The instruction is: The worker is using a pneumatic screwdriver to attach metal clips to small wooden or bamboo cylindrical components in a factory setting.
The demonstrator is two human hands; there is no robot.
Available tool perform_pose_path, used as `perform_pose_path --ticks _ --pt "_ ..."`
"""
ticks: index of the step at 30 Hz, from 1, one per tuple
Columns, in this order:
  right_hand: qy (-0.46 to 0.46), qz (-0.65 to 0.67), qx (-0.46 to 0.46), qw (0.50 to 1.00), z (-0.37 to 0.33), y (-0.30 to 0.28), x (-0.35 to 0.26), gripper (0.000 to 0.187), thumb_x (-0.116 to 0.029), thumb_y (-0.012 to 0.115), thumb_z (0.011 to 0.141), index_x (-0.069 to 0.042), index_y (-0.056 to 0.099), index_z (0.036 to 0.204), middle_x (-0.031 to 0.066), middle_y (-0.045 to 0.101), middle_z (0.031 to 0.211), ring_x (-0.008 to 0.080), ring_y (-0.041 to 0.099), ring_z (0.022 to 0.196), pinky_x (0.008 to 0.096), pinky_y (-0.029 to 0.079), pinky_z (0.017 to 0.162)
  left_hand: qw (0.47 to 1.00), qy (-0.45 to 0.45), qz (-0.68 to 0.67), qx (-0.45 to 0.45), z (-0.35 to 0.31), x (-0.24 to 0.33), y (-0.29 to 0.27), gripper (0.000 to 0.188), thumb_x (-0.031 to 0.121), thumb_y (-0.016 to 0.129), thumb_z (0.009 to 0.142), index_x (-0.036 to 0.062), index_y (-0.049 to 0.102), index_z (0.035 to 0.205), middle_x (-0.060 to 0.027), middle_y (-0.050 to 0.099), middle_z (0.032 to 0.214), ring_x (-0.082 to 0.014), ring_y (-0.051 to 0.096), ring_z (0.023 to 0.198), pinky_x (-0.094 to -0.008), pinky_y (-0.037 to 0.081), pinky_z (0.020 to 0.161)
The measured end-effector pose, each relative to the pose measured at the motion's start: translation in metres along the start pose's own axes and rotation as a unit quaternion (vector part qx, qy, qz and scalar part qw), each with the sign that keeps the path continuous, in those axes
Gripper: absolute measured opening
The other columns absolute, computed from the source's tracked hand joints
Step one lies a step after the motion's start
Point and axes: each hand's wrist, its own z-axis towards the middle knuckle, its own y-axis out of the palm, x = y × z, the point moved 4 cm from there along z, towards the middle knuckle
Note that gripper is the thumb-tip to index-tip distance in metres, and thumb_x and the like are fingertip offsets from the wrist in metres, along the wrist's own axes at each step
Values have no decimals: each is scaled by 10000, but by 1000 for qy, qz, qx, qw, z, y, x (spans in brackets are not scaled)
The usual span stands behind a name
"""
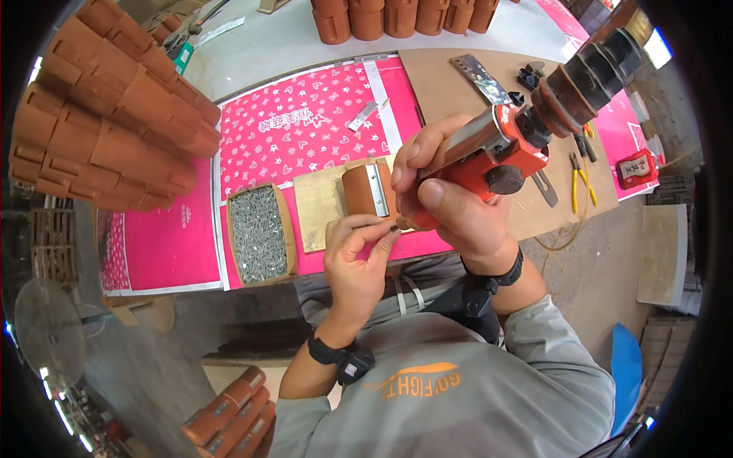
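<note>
My right hand (469, 206) is wrapped round a red and silver power screwdriver (527, 141), whose black ribbed end points up to the far right. Its working end points down toward my left hand (355, 259). Thumb and fingers of the left are pinched together at that tip, where a small dark bit shows; what they hold is too small to make out. Just beyond lies a curved terracotta-coloured piece (356, 192) with a metal strip (378, 189) along it. It rests on a light wooden board (317, 214).
A cardboard box (292, 248) of silver screws stands left of the board. Tall stacks of terracotta pieces (114, 114) rise at the left, with more pieces (401, 19) at the back. Yellow-handled pliers (575, 187) and a metal plate (477, 76) lie on brown board at right.
</note>
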Motion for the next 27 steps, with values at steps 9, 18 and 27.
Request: perform_pose_path --ticks 9,18,27 --pt "-21 -4 42 999 36 -18 30 243 -3 604 846 2 547 1082 146 632 954 176 623 783 279 532 615 990 79 117 7 58 -20 11 150 99 820 763 68 778 905 -107 658 1187 -289 528 1167 -421 396 1029" --pt "-12 61 84 995 54 -31 55 170 59 608 758 35 634 925 109 688 838 137 656 752 264 545 643 996 -28 74 -33 70 -41 14 130 62 777 802 21 768 925 -156 627 1249 -277 542 1227 -400 426 1047" --pt "11 83 64 994 48 -23 59 160 79 586 777 20 586 927 94 654 843 149 643 734 274 541 642 996 16 28 -84 44 -40 18 910 151 849 751 -25 308 1461 -213 403 1450 -338 442 1337 -430 383 1097"
